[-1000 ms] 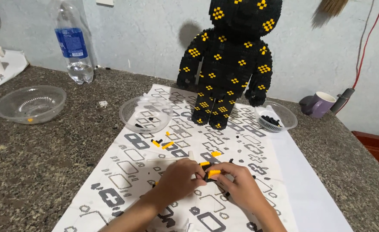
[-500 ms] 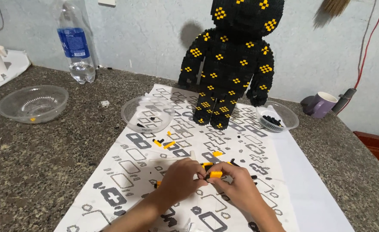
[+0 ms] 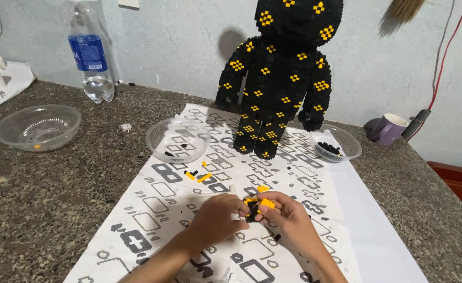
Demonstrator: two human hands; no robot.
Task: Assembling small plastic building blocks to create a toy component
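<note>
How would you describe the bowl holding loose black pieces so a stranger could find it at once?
Start at the tall black and yellow block figure standing on the patterned sheet. Just beside its foot, towards the purple mug, sits a small clear bowl. Unlike the other clear bowls, it holds a heap of black pieces.

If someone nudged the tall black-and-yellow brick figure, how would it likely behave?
The figure looks top-heavy: a big head over two small feet, so a push up high would probably tip it. It appears built from tiny bricks, so a fall may break pieces off. It stands on the printed sheet, which might slide on the counter.
</note>
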